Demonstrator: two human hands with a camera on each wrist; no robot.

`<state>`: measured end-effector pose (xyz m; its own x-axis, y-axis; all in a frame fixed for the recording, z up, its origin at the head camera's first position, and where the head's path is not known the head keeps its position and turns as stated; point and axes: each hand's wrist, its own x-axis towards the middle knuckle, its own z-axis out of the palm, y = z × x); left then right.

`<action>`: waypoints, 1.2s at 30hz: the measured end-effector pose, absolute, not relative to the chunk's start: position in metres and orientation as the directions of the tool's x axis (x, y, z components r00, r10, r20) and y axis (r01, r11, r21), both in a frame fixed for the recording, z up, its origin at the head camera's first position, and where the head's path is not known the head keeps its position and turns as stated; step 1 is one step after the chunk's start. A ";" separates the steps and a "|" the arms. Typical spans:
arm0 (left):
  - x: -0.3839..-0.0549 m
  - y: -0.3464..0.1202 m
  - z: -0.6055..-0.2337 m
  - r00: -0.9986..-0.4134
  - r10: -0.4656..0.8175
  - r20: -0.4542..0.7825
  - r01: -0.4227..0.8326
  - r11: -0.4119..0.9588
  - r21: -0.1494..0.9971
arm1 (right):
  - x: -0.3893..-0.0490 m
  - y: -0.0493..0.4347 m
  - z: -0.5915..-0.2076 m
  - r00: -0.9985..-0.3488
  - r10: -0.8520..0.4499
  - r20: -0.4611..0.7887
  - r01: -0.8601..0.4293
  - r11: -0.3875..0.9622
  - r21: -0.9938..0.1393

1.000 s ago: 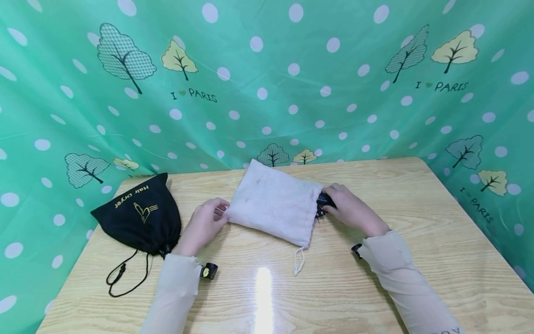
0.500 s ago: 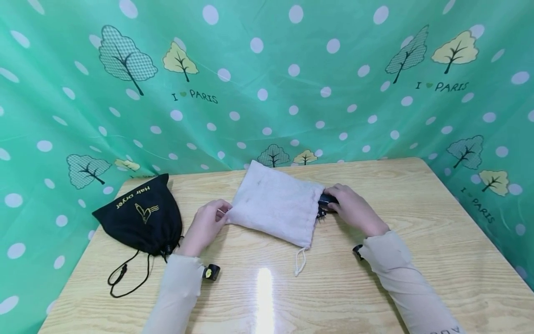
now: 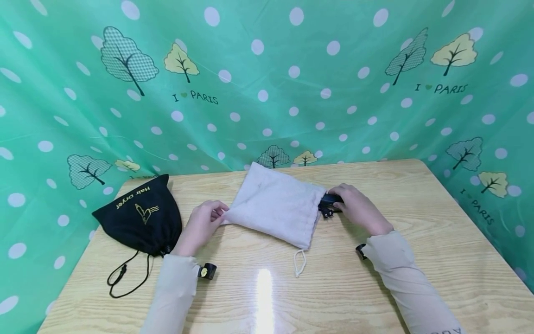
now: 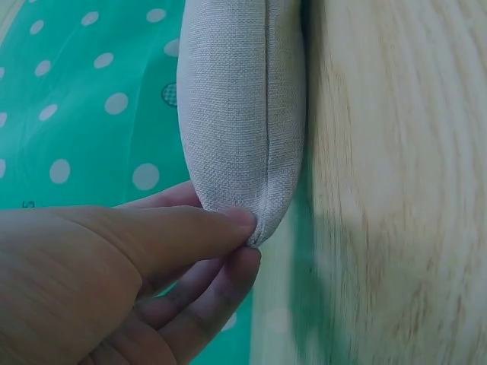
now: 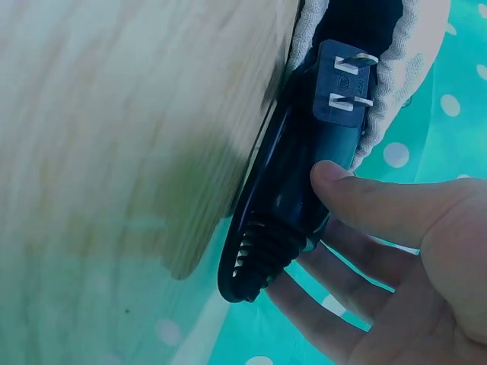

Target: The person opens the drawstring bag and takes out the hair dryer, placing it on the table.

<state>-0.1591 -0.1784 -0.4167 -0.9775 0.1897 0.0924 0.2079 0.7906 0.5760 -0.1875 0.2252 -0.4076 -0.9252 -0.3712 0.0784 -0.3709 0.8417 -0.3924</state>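
A pale grey drawstring pouch point(image 3: 277, 204) lies on the table, its mouth to the right. My left hand point(image 3: 204, 225) pinches its near left corner between thumb and fingers, stretching the cloth to a point. Out of the mouth sticks a black corded handle point(image 5: 285, 182) with a ribbed cord end; the rest is hidden in the pouch, so its exact kind cannot be told. A black two-pin plug point(image 5: 344, 84) lies against the handle at the mouth. My right hand point(image 3: 356, 208) grips the handle, thumb on top and fingers underneath.
On the left lies a black drawstring bag point(image 3: 146, 215) printed "Hair Dryer", its black cord point(image 3: 129, 283) looped toward the front. A white string point(image 3: 299, 263) hangs from the pouch onto the wooden table point(image 3: 333, 287). Green dotted cloth point(image 3: 267, 69) stands behind.
The handle and plug have come slightly farther out of the pouch as my right hand moved a little right. My left hand still pinches the corner, which is now drawn out longer.
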 end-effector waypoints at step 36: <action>-0.161 -0.172 -0.423 -0.972 0.224 0.070 0.224 0.795 0.563 | -0.189 0.224 -0.409 -0.913 -0.393 0.107 -0.401 0.821 -0.406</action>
<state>-0.1613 -0.1725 -0.4226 -0.9720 0.2243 0.0705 0.2244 0.7953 0.5631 -0.1889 0.2241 -0.4094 -0.9134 -0.3927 0.1068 -0.4006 0.8212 -0.4063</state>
